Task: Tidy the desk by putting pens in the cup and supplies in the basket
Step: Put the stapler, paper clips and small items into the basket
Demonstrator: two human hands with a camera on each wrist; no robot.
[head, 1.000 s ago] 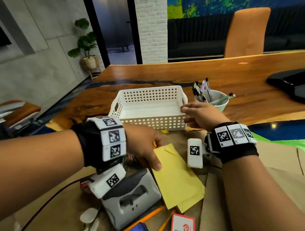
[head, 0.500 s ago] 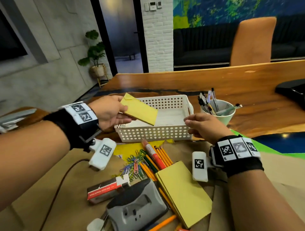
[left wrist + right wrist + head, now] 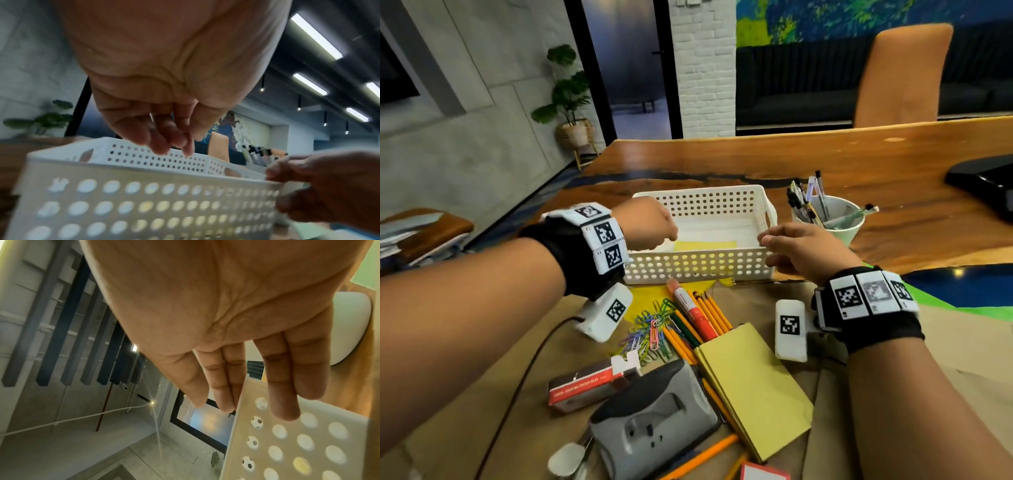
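The white perforated basket (image 3: 698,263) stands mid-desk with a yellow envelope (image 3: 705,245) lying flat inside. My left hand (image 3: 666,240) hangs over its left front rim; the left wrist view shows the fingers (image 3: 162,146) loosely curled and holding nothing. My right hand (image 3: 770,251) touches the front right corner, with straight fingers (image 3: 287,402) against the basket wall (image 3: 298,443). The white cup (image 3: 842,228), right of the basket, holds several pens (image 3: 804,202). In front of the basket lie a red marker (image 3: 691,308), pencils (image 3: 714,310), paper clips (image 3: 650,329) and a yellow stack (image 3: 753,387).
A grey hole punch (image 3: 654,421) and a red staple box (image 3: 589,385) sit near the desk's front edge. A dark cable (image 3: 517,387) runs along the left. A black object (image 3: 986,181) lies at the far right, with an orange chair (image 3: 900,75) behind the desk.
My left hand lifted a yellow envelope from the desk, carried it over the basket and let it go; it now lies inside. My right hand stayed at the basket's corner.
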